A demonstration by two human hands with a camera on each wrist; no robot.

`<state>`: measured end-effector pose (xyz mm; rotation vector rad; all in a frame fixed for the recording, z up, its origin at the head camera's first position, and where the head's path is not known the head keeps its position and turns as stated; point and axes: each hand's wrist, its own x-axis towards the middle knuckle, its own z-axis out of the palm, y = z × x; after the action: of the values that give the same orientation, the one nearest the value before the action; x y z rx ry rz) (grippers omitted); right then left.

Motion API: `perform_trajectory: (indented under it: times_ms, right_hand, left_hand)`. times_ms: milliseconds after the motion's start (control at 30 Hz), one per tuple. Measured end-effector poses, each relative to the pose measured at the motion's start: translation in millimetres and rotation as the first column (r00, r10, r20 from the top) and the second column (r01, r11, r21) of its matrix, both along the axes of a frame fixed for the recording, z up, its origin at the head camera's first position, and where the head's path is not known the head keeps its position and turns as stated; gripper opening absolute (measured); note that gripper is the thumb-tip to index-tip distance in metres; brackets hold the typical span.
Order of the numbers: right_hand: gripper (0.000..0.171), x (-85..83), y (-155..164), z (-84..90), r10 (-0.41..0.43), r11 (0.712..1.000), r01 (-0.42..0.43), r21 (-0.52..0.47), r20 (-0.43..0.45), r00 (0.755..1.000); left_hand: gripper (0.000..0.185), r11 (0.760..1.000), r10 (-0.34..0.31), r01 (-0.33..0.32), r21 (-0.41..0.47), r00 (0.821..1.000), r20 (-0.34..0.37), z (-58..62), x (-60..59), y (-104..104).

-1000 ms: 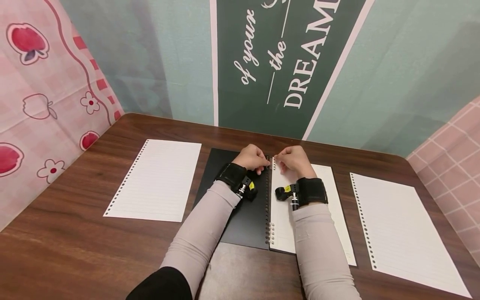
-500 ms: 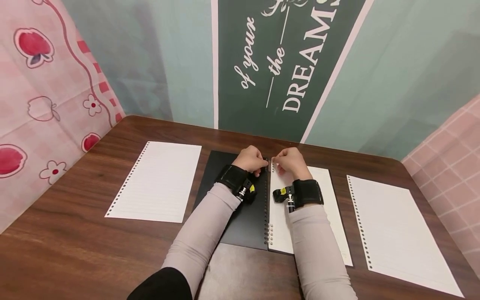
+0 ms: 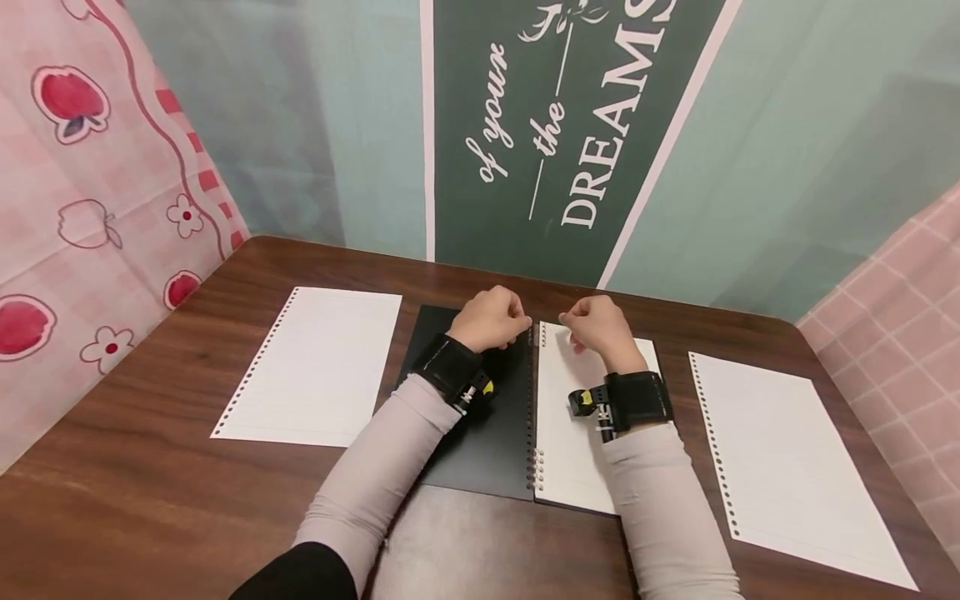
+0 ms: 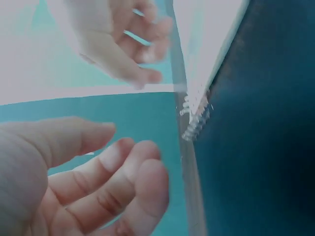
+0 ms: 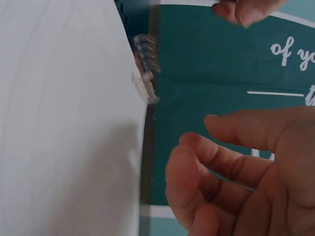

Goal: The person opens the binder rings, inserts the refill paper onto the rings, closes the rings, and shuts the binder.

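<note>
desk is carrying everything | open binder is lying under both wrists, its ring spine running between them | loose sheets are lying well outside each hand | left hand and right hand are hovering loosely curled, seemingly gripping nothing, flanking the spine's far end
</note>
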<state>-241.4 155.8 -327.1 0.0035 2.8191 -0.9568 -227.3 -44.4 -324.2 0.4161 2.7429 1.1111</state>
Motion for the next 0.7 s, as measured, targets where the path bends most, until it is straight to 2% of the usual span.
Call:
perform_trajectory:
  times_ms: [133,267,400,533,700]
  right_hand:
    - [0.029,10.8,11.8,11.7,0.026,0.998,-0.025,0.061,-0.019,0.999]
    - [0.029,26.2,23.5,19.5,0.051,0.994,-0.048,0.101,-0.031,0.998]
    - [0.028,42.0,34.2,24.1,0.073,0.988,-0.067,0.142,-0.039,0.997]
    - [0.026,58.1,44.1,23.0,0.095,0.975,-0.083,0.205,-0.053,0.994]
    - [0.024,81.3,51.5,17.1,0.14,0.957,-0.118,0.264,-0.065,0.988]
  left_hand:
    - [0.02,0.998,0.016,-0.022,-0.053,0.994,-0.111,7.3,9.7,-4.0]
    - [0.02,0.996,-0.014,-0.001,-0.085,0.985,-0.174,11.7,20.0,-6.9]
    - [0.017,0.993,-0.074,0.052,-0.107,0.974,-0.214,15.9,32.0,-8.5]
    - [0.016,0.982,-0.152,0.12,-0.143,0.958,-0.244,15.0,43.8,-12.8]
    - [0.014,0.969,-0.213,0.178,-0.17,0.952,-0.217,11.0,62.8,-20.6]
